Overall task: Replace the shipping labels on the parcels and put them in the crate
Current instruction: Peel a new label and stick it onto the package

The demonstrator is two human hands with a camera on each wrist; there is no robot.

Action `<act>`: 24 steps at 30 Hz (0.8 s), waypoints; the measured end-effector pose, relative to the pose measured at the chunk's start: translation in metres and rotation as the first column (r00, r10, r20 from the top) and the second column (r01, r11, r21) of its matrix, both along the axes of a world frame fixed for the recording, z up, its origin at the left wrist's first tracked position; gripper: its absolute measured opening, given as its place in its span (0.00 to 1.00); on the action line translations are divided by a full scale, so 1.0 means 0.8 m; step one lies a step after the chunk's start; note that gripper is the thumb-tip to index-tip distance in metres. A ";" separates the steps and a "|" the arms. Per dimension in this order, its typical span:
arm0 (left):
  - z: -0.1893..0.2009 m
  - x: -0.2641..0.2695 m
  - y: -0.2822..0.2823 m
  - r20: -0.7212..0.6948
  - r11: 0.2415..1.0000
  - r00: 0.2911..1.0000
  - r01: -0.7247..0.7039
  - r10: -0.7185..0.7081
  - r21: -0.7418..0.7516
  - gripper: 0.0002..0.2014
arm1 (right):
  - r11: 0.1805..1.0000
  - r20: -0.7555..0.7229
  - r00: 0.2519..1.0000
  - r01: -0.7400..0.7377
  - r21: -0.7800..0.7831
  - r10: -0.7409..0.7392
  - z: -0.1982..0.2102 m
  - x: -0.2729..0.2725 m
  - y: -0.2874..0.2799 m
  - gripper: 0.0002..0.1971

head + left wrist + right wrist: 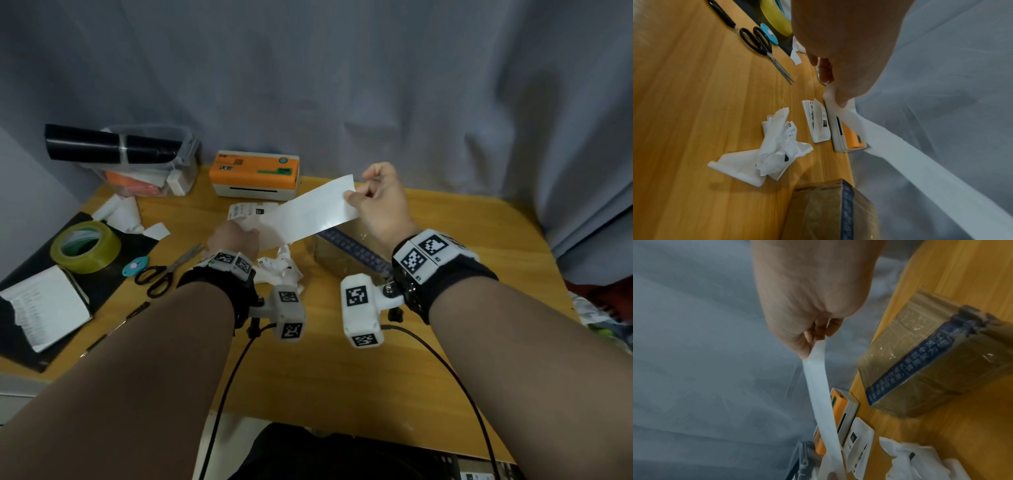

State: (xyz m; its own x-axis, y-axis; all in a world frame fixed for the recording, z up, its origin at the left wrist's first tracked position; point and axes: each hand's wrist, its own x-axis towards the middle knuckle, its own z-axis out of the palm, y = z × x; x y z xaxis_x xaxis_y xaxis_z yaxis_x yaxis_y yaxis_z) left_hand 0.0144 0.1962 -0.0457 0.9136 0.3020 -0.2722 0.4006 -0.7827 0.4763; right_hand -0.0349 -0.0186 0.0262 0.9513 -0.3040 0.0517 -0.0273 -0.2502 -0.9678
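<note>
Both hands, left hand [236, 236] and right hand [380, 198], pinch opposite ends of the white label [308, 212], which looks thin, floppy, best held by corners.

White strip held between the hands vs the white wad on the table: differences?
The held strip is flat, blank on the side shown, and off the table, pinched by the left hand and right hand. The crumpled wad lies loose on the table, creased, with black print. Both are white paper.
</note>
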 end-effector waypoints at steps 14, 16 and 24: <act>-0.019 0.031 -0.001 -0.027 0.999 0.999 0.036 -0.035 0.032 0.19 | 0.989 -0.031 0.990 0.139 0.058 -0.137 -0.021 0.015 -0.011 0.15; -0.019 0.037 -0.001 -0.022 0.999 1.000 0.019 -0.018 0.037 0.18 | 0.984 -0.025 0.986 0.164 0.072 -0.163 -0.023 0.020 -0.010 0.15; -0.027 0.052 0.030 -0.063 0.998 0.998 -0.017 0.021 0.059 0.17 | 0.923 0.116 0.916 0.384 0.032 -0.385 -0.023 0.042 -0.026 0.12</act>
State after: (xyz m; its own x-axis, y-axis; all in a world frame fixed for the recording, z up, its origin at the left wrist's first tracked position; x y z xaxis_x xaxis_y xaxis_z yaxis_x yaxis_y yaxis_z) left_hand 0.0558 0.2204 -0.0671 0.8888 0.3365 -0.3112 0.4441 -0.8004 0.4027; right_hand -0.0014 -0.0392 0.0078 0.7481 -0.6459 0.1519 -0.0058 -0.2352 -0.9719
